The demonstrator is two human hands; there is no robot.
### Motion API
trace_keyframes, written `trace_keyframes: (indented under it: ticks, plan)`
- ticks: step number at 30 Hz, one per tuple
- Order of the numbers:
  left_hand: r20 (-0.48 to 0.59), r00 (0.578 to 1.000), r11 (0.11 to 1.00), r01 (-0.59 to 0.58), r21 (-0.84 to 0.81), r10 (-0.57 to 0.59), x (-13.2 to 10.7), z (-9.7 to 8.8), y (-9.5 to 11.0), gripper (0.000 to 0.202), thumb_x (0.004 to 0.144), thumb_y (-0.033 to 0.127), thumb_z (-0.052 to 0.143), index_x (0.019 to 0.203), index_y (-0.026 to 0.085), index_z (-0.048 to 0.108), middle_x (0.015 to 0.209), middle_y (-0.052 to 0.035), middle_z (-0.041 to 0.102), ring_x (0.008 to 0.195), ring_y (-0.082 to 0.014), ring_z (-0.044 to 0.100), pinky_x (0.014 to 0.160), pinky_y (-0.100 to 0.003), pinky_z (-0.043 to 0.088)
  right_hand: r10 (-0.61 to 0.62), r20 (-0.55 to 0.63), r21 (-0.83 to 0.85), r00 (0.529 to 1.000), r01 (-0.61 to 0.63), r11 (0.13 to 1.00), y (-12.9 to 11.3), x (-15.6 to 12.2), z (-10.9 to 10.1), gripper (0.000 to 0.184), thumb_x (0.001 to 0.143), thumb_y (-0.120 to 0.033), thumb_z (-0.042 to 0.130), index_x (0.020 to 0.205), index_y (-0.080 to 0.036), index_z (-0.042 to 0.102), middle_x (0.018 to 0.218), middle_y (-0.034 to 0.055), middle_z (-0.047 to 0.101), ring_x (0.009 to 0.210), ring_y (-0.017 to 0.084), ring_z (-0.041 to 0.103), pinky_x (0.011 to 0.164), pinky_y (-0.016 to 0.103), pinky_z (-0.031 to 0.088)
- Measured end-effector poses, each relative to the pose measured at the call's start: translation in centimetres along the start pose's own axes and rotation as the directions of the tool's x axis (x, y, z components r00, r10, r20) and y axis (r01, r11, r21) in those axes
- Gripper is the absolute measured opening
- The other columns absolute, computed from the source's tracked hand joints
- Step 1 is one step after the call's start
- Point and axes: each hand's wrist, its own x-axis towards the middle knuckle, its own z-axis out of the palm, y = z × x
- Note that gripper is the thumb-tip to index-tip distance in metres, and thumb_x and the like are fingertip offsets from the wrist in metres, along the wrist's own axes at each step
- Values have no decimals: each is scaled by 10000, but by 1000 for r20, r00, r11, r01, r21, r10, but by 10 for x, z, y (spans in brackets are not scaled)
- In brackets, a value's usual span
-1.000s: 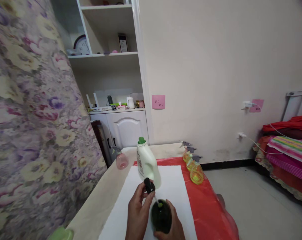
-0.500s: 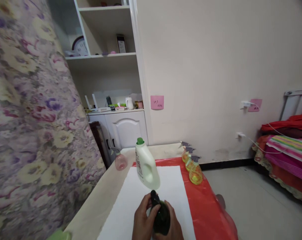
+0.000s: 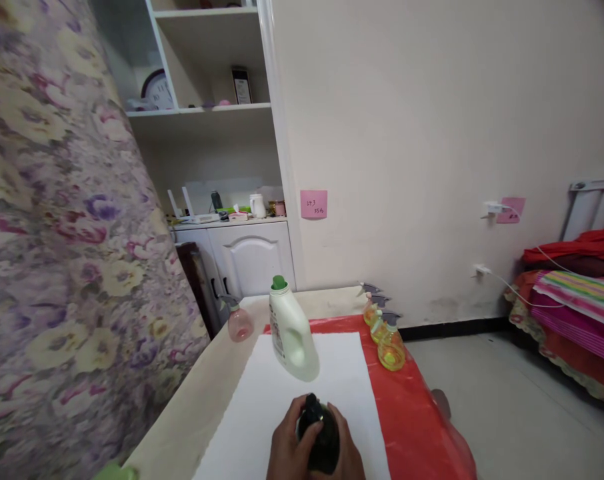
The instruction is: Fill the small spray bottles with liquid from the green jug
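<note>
A dark, rounded bottle (image 3: 325, 443) with a black top is held between my two hands near the front of the table. My left hand (image 3: 291, 440) wraps its left side, the thumb lying across the bottle near its top. On the other side, my right hand (image 3: 349, 443) curls around the body. Just beyond them a pale green detergent jug (image 3: 295, 337) with a green cap stands on the white sheet (image 3: 252, 413). The lower part of the dark bottle is cut off by the frame and the hands.
A pink spray bottle (image 3: 240, 325) stands at the table's left edge. Several yellow and orange spray bottles (image 3: 391, 350) line the right side on red plastic (image 3: 407, 413). A green object (image 3: 116, 472) shows at lower left, beside the floral curtain (image 3: 82, 267). Shelves (image 3: 212, 107) rise behind.
The dark bottle's black top has tipped toward me and sits lower, and my left fingers have shifted with it. Both hands still hold the bottle; the jug and spray bottles stay put.
</note>
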Motion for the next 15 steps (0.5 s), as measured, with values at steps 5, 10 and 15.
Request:
trace_keyframes:
  ticks: [5,10,15]
  plan:
    - [44,999,998,-8,-61,10,0,-9,11,354,778,305,666,1115,195,654,1137,-104,735,1079,-293,655,967,-389,491,9,68,43,998,-12,999,-11,4,-4,917,470,-84,653,1342,-164,383,1351,131,572,1275,307,533,1059,385,461]
    - [61,998,990,-7,-142,15,-5,-26,28,404,793,384,669,1151,198,640,1197,-117,707,1154,-301,618,1016,-413,463,-84,55,26,995,83,996,-32,0,-9,987,440,-80,675,1371,-188,367,1331,116,559,1273,338,504,1081,429,417]
    - [39,999,958,40,-282,-30,-15,-35,39,369,755,452,701,1027,204,672,1105,-94,738,1060,-299,665,954,-405,504,-104,109,-39,989,109,993,-40,-15,-15,1016,431,-169,769,1379,-206,404,1307,114,581,1242,361,518,1055,438,430]
